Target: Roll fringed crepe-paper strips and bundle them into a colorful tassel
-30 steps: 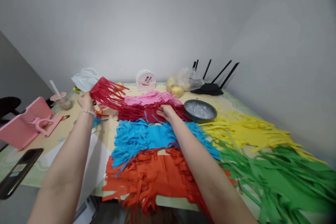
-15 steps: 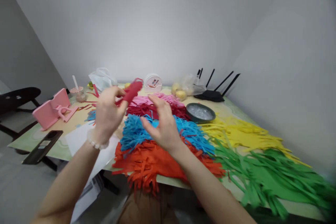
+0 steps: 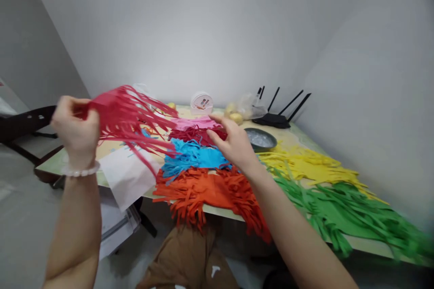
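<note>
My left hand [image 3: 75, 127], with a bead bracelet on the wrist, is closed on one end of a red fringed paper sheet [image 3: 127, 115] and holds it up at the left, its strips trailing right. My right hand [image 3: 233, 143] hovers over the table with fingers apart and holds nothing; it is nearest the dark red fringed sheet [image 3: 196, 134]. On the table lie more fringed sheets in a row: pink [image 3: 196, 123], blue [image 3: 193, 156] and orange [image 3: 203, 192], the orange one hanging over the front edge.
Yellow [image 3: 305, 162] and green [image 3: 349, 216] fringed sheets cover the right of the table. A grey bowl [image 3: 260, 139], a black router [image 3: 276, 115], a bag of fruit [image 3: 239, 110] and a white holder [image 3: 201, 103] stand at the back. White paper [image 3: 127, 176] hangs off the left edge.
My left hand has pulled the red sheet off the table, up and to the left, and it has spread out. My right hand has lifted off the dark red sheet.
</note>
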Demonstrator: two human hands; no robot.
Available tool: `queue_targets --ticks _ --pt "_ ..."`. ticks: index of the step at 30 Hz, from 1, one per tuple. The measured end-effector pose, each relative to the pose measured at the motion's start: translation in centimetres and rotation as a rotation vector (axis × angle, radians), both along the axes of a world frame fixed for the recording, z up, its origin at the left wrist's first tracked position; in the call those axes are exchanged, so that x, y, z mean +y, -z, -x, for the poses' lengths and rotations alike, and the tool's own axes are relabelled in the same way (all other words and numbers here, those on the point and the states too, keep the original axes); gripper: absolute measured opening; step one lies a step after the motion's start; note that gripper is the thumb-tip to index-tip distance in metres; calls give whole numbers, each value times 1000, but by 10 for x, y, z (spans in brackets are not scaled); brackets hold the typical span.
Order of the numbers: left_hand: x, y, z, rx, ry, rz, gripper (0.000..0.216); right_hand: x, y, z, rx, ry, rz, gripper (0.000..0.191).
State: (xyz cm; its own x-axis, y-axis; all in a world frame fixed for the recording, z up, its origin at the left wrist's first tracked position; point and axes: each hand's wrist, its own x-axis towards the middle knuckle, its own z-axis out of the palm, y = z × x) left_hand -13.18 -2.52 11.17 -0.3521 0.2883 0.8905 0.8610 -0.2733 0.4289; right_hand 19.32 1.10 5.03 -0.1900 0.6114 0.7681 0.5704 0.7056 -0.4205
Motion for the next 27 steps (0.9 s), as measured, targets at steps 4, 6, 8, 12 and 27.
queue_targets --ticks 4,6,8,12,27 --pt "-30 6 -17 234 114 224 10 -44 4 22 83 -26 -109 32" --pt "-44 20 -48 396 289 518 6 -68 9 42 9 -116 -141 47" --pt "-53 34 -78 453 438 720 6 -84 19 58 -73 -149 -114 60" --pt "-60 52 -105 393 613 861 7 -84 41 58 -124 -79 -34 51" --pt "-33 75 -99 -11 1094 870 21 -85 20 -25 113 -224 531 14"
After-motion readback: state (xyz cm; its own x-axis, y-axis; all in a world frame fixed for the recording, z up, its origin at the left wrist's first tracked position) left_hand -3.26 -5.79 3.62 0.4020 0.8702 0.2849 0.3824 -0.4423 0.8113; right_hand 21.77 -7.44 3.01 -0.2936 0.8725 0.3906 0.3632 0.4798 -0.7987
